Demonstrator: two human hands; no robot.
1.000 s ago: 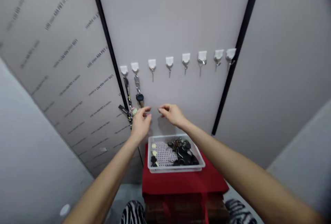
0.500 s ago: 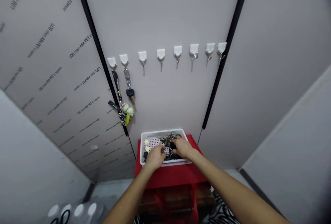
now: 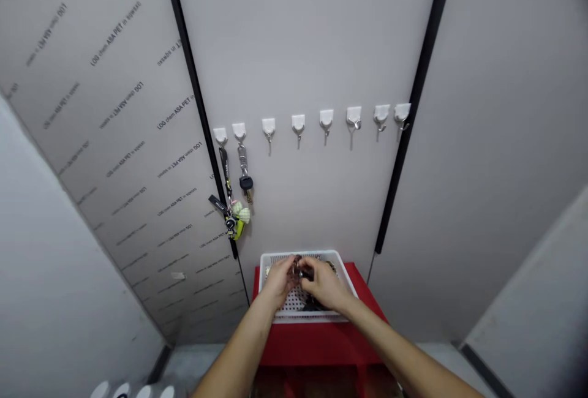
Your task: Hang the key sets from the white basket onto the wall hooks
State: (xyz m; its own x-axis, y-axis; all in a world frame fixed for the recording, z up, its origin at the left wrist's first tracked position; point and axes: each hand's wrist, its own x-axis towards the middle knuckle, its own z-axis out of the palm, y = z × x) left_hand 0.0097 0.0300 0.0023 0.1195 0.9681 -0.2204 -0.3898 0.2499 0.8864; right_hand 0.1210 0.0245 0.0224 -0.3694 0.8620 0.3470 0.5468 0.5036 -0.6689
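Note:
Over a white plastic basket (image 3: pixel 316 318), my two hands meet at a small dark brown key ring (image 3: pixel 296 265) with metallic parts. My left hand (image 3: pixel 279 281) has its fingers curled round the left side of it. From the right, my right hand (image 3: pixel 325 285) pinches at the same key ring, and a black piece shows by its fingers. Much of what they hold is hidden behind the fingers. Below, dark keys (image 3: pixel 312 304) lie in the basket, partly covered by my hands.
The basket stands on a red cloth-covered stand (image 3: pixel 321 346) against the wall. Several white hooks (image 3: pixel 298 122) run in a row above. A keychain with green charms (image 3: pixel 236 220) and a black-headed key (image 3: pixel 246 183) hang at the left. White bottle caps (image 3: pixel 144 392) show at lower left.
My hands came down from near the hanging keys into the basket. They have since come together and lifted a brown key ring slightly above the other keys.

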